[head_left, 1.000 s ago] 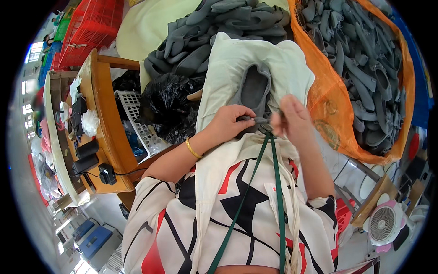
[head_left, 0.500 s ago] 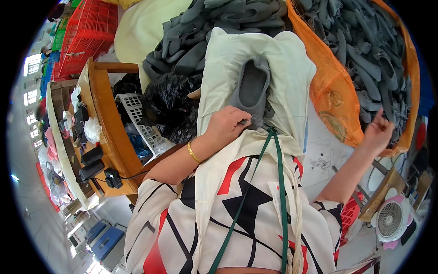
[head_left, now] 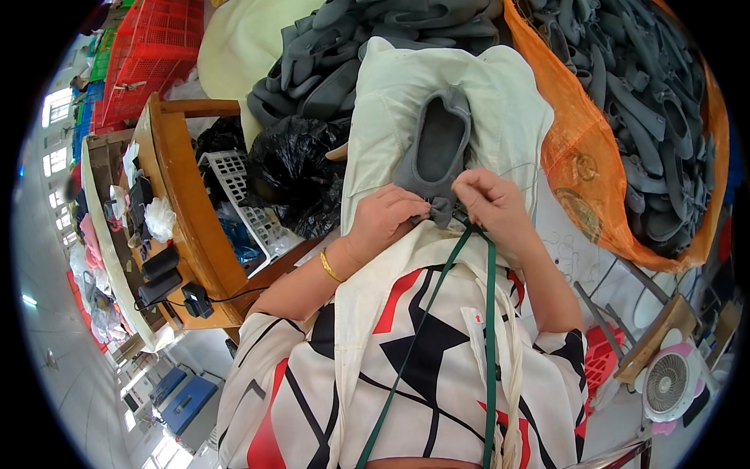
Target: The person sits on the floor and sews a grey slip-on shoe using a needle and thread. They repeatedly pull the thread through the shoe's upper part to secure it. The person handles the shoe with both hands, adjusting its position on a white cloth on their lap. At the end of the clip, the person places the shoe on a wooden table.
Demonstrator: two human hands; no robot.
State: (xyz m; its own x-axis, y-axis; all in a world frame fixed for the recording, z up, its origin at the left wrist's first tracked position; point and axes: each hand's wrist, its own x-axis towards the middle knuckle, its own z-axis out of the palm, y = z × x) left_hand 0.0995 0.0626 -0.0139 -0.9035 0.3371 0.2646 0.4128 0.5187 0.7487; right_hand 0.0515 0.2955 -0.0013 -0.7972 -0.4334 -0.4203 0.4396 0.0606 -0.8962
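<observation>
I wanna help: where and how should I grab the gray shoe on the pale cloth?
Probably pinch the far rim of the gray shoe from above, far side: its opening faces up, and the left hand and right hand are at its near end.

I list, frame centre: one grey shoe (head_left: 419,184), on pale cloth (head_left: 504,90); left hand (head_left: 388,217), fingers pinching the shoe's lower end; right hand (head_left: 494,201) just beside it, thumb and forefinger together. Top centre: heap of grey shoes (head_left: 332,90). Upper right: filled orange sack (head_left: 574,156). Lower right: one fan (head_left: 668,381), white and pink.
</observation>
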